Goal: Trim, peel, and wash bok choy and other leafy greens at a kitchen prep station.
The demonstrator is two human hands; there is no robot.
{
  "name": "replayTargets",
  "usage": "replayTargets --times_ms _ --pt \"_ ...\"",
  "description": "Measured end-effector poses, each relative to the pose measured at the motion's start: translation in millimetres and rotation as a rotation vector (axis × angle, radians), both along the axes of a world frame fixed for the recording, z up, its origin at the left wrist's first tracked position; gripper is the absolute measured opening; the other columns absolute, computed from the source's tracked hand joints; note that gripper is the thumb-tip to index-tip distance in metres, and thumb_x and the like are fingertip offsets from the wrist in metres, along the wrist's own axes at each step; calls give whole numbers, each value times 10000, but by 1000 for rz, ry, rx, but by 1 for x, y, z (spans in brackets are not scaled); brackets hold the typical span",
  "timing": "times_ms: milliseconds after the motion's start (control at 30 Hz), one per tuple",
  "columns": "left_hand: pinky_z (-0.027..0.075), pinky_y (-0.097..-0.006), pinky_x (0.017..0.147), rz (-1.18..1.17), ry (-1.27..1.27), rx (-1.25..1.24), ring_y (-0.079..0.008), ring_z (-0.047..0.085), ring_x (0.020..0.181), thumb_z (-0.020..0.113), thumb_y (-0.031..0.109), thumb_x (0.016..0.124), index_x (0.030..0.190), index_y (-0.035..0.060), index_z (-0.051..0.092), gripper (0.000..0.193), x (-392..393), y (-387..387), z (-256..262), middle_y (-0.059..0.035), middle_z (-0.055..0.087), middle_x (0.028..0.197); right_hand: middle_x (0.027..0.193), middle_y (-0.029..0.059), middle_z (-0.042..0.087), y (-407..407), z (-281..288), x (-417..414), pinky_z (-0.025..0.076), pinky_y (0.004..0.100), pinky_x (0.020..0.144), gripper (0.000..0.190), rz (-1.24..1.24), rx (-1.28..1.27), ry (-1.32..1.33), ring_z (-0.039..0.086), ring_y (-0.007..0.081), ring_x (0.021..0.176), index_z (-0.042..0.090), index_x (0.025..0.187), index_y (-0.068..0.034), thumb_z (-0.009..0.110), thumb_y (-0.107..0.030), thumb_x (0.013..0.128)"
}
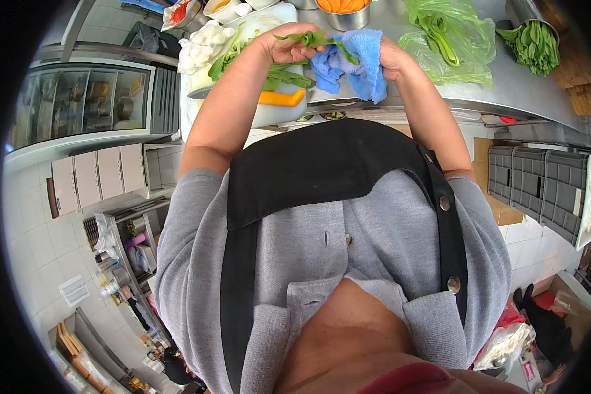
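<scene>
My left hand [295,48] pinches a green leaf [342,49] of a leafy vegetable, whose tip hangs over a blue towel [364,54]. The towel is bunched in my right hand [390,59], above the front edge of the steel counter [399,96]. Beneath my left hand and forearm, more green leaves [288,76] lie on a white cutting board [290,113]. A knife's orange handle [283,97] rests at the board's near side. My left forearm hides part of the board.
Behind my hands stands a steel bowl [347,20] of orange slices. To the right, a leafy stalk [443,42] lies on a green plastic bag [473,59]; beyond is a tipped metal container [524,12] of greens [532,49]. White rounded food [204,47] sits left.
</scene>
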State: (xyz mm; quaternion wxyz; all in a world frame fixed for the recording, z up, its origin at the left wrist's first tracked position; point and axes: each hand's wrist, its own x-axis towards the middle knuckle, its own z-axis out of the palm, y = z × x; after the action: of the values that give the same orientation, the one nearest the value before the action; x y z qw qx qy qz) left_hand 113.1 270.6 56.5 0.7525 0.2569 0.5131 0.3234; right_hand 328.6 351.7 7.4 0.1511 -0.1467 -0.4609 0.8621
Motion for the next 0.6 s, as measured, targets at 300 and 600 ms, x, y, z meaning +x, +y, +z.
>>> replayTargets --times_ms 300,600 --pt "336 -191 420 -78 552 28 -66 438 526 489 268 835 941 75 502 221 33 1 9 -12 501 735 901 54 621 4 -1 -5 469 262 649 251 -95 527 -47 595 137 764 619 998 -46 597 -208 808" --pt "369 -201 438 -70 728 120 -81 479 532 434 247 842 934 57 457 212 54 -1 21 -15 512 748 810 147 589 -14 10 -14 451 356 698 170 -484 1202 -100 571 307 781 601 845 -45 577 -188 757"
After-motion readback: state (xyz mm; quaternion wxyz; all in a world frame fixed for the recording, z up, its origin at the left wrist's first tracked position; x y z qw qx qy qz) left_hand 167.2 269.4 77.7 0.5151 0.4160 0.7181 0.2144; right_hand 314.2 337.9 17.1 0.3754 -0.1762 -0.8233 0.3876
